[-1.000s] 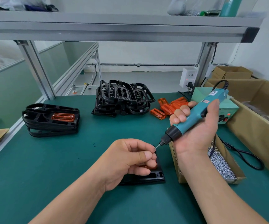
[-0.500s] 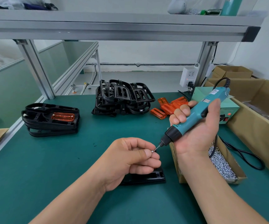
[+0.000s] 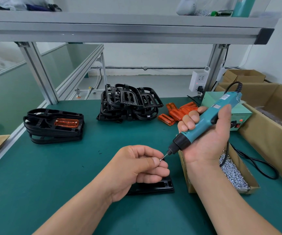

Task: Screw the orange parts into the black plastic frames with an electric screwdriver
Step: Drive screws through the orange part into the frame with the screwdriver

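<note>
The left hand (image 3: 136, 167) pinches a screw (image 3: 161, 159) at the tip of the screwdriver (image 3: 204, 122), gripped tilted in the right hand (image 3: 208, 141). The black frame (image 3: 153, 188) lies just beneath the left hand.

Left hand (image 3: 137, 167) has shifted a touch toward the table's right edge over the black frame (image 3: 155, 187). We note the screwdriver (image 3: 204, 122) bit has dipped, now meeting the pinched screw (image 3: 161, 159).

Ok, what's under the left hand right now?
A black plastic frame lies on the mat beneath the left hand; only its near edge and right corner show. Its middle, and anything seated there, is covered.
</note>
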Action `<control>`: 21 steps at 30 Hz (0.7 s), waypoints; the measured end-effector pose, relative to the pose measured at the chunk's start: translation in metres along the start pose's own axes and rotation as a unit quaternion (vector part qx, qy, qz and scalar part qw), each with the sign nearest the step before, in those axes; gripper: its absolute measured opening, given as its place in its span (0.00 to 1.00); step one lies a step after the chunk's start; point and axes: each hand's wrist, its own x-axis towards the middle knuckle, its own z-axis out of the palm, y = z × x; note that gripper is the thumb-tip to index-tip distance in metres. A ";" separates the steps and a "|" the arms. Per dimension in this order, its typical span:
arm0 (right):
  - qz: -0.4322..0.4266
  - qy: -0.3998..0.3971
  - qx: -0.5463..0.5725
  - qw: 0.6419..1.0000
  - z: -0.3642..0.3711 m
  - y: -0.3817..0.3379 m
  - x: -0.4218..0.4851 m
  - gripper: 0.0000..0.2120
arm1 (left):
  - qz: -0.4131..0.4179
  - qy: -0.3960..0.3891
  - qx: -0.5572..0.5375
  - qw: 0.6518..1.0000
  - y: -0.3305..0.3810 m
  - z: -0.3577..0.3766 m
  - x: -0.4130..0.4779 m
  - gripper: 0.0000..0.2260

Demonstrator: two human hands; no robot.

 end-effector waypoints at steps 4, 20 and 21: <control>-0.009 -0.005 -0.008 1.000 0.003 0.001 -0.002 0.24 | 0.006 0.011 0.002 1.000 -0.002 -0.001 0.000 0.07; -0.018 -0.010 -0.033 0.999 0.006 0.008 -0.006 0.21 | 0.049 0.024 0.175 0.983 0.002 -0.006 0.004 0.11; -0.016 -0.007 -0.033 0.999 0.006 0.009 -0.006 0.21 | 0.055 0.024 0.200 0.978 0.005 -0.008 0.003 0.11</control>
